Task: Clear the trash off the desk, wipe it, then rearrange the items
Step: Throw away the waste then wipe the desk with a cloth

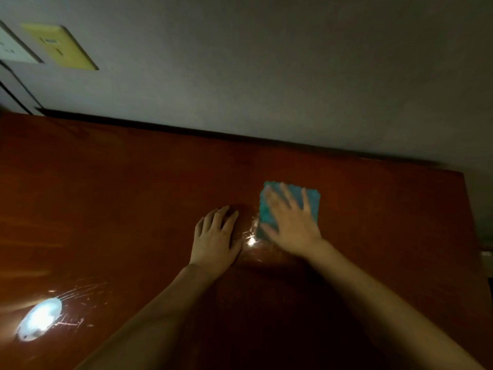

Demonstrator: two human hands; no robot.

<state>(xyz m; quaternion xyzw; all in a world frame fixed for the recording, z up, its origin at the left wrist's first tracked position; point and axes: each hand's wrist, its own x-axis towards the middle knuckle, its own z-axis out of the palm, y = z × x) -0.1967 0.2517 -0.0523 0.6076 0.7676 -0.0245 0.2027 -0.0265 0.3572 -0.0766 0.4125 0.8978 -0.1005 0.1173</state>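
Cloth (pixel 290 202): blue-green, lying flat on the desk (pixel 120 198) right of centre, not far from the far edge and the wall (pixel 266 76). I see it spread out rather than bunched, which I judge gives the widest wiping face.
Right hand (pixel 292 222): flat on the cloth with fingers straight and splayed, pressing down, nothing gripped. It is blurred, so I read it as mid-stroke. I judge the flat palm spreads pressure across the whole cloth.
Left hand (pixel 217 233): palm down on the bare wood just left of the cloth, fingers relaxed, a little curled at the tips, holding nothing. I take it as a brace for leaning over the desk.
Wet patch (pixel 252 237): a shiny streak between the two hands, touching the cloth's near edge; I judge this ground has been wiped.
Glare (pixel 40 319): a bright lamp reflection near the front left, with fine scratches beside it.
Stage: wiping. I see no trash and no items on the part of the desk in view, so I judge clearing is done and rearranging is yet to come.
Containers: none in view, so I can report no contents.
Sockets (pixel 57 45): a yellow plate and a white one on the wall, upper left.
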